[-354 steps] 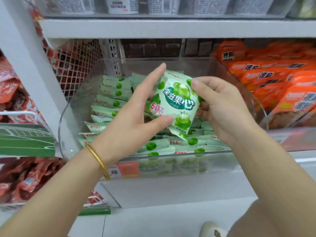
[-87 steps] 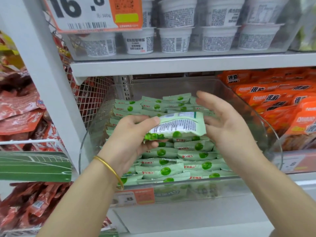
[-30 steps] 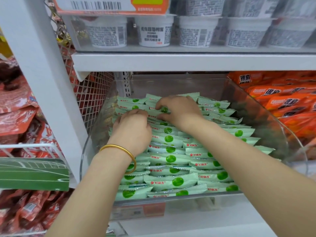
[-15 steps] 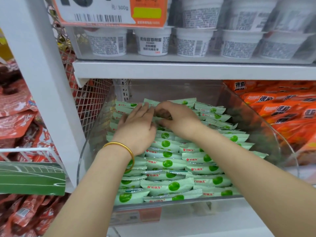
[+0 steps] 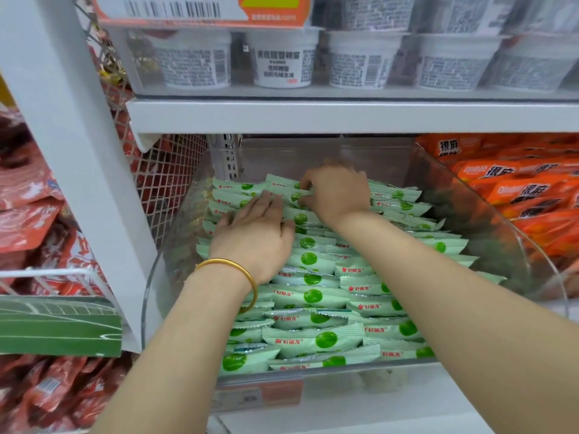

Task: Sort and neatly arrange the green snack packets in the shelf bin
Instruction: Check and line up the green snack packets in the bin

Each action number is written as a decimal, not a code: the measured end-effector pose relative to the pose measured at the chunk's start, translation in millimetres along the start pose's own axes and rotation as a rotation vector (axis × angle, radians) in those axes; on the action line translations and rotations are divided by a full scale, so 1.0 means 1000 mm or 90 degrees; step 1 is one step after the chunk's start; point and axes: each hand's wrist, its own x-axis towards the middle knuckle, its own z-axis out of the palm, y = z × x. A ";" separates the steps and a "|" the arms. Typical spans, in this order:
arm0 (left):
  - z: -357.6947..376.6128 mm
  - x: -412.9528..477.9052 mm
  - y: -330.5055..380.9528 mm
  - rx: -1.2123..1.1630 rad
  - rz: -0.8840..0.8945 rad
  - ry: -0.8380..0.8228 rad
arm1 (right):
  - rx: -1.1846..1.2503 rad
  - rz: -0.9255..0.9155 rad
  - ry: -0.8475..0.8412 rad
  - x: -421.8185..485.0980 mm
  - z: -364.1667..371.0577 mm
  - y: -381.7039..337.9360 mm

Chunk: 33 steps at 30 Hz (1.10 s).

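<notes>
Clear glossy plastic forms the bin [image 5: 488, 214]; the green packets [image 5: 313, 339] are smooth, slightly shiny film. The bangle [image 5: 238, 267] looks polished gold metal, the shelf [image 5: 344, 115] matt white.

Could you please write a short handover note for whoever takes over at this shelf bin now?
Left hand: open, fingers flat on the pale green plastic snack packets at the left rear of the clear plastic shelf bin.
Right hand: fingers curled, pinching a back-row packet.
Done: front and middle packets lie in overlapping rows, labels up.
Left: seat the back row, then straighten the skewed packets by the right wall.
</notes>
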 end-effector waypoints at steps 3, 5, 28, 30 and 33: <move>-0.001 -0.001 0.001 0.006 -0.010 -0.004 | -0.028 0.005 0.002 0.003 0.003 -0.003; 0.000 0.000 0.001 0.008 -0.020 -0.004 | -0.005 0.015 0.016 0.004 0.003 -0.004; -0.021 -0.028 0.016 -0.385 0.072 0.279 | 0.991 0.335 0.174 -0.082 -0.054 0.032; -0.024 -0.046 0.026 -0.524 0.089 0.257 | 0.974 0.312 0.127 -0.095 -0.058 0.038; -0.020 -0.070 0.035 -0.722 0.166 0.105 | 0.899 0.260 0.119 -0.110 -0.060 0.038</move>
